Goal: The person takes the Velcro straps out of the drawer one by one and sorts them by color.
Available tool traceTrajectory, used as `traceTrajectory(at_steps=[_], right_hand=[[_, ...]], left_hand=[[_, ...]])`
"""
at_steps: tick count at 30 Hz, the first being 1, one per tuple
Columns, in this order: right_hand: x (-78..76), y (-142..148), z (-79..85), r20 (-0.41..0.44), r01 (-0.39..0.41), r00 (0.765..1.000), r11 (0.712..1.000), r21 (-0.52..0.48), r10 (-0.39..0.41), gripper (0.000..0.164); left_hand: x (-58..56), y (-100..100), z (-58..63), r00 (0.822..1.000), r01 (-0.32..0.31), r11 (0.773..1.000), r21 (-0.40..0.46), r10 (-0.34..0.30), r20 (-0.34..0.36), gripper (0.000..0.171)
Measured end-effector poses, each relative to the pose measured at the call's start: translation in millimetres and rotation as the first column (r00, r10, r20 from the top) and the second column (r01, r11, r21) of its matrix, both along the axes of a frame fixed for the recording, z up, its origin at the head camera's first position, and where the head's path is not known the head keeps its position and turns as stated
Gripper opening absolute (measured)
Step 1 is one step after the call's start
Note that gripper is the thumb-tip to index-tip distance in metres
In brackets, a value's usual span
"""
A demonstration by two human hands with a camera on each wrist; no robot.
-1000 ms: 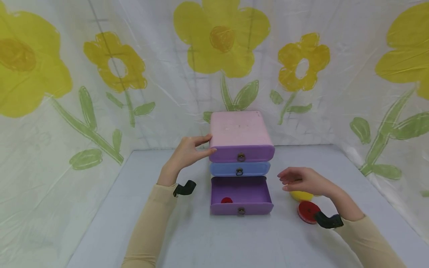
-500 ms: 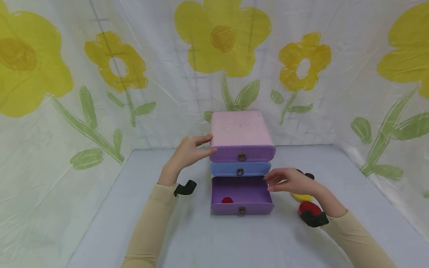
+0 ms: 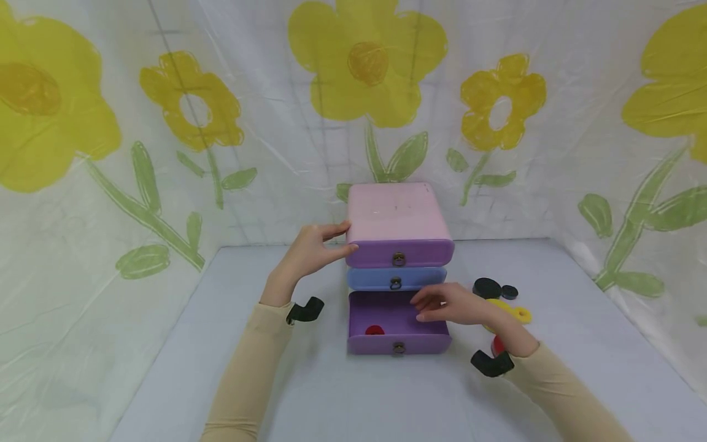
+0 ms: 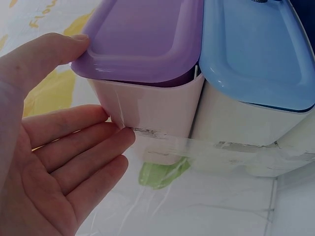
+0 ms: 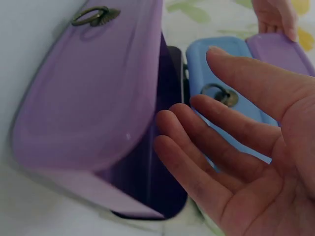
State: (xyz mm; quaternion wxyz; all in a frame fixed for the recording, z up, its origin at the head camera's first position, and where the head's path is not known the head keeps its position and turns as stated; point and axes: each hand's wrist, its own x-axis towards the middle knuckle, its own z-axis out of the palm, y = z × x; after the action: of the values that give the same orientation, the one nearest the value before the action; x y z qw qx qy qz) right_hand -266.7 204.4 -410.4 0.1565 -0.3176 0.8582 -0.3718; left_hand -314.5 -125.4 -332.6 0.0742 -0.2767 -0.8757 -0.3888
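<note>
A small chest of drawers (image 3: 394, 212) with a pink top stands at the back middle. Its top purple drawer and the blue drawer (image 3: 370, 279) are pushed in. The bottom purple drawer (image 3: 364, 345) is pulled out, with a small round red piece (image 3: 374, 330) inside near its front. My left hand (image 3: 309, 252) rests on the chest's upper left corner, thumb at the purple front and straight fingertips against the pink side. My right hand (image 3: 453, 304) hovers over the right part of the open drawer, fingers relaxed and holding nothing, as the right wrist view (image 5: 236, 147) shows.
Right of the chest, a black disc (image 3: 487, 288) and a smaller black disc (image 3: 509, 292) lie on the white table (image 3: 265, 380). Nearer are a yellow piece with a ring end (image 3: 521, 315) and a round red item (image 3: 498, 345), partly behind my right wrist. A flower-printed curtain (image 3: 276, 178) hangs behind.
My right hand has moved left from beside the chest to over the bottom drawer, uncovering the black discs and the yellow piece's ring. My left hand has stayed in place.
</note>
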Motion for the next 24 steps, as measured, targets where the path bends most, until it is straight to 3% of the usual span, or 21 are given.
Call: traceTrajectory(at_steps=[24], right_hand=[[-9.4,-56.7,-26.0,0.003,-0.092,0.996,0.995,0.029,0.091,0.036]], left_hand=[[-0.4,-0.8,0.2,1.0,-0.001,1.0,-0.002,0.001,-0.014,0.064]])
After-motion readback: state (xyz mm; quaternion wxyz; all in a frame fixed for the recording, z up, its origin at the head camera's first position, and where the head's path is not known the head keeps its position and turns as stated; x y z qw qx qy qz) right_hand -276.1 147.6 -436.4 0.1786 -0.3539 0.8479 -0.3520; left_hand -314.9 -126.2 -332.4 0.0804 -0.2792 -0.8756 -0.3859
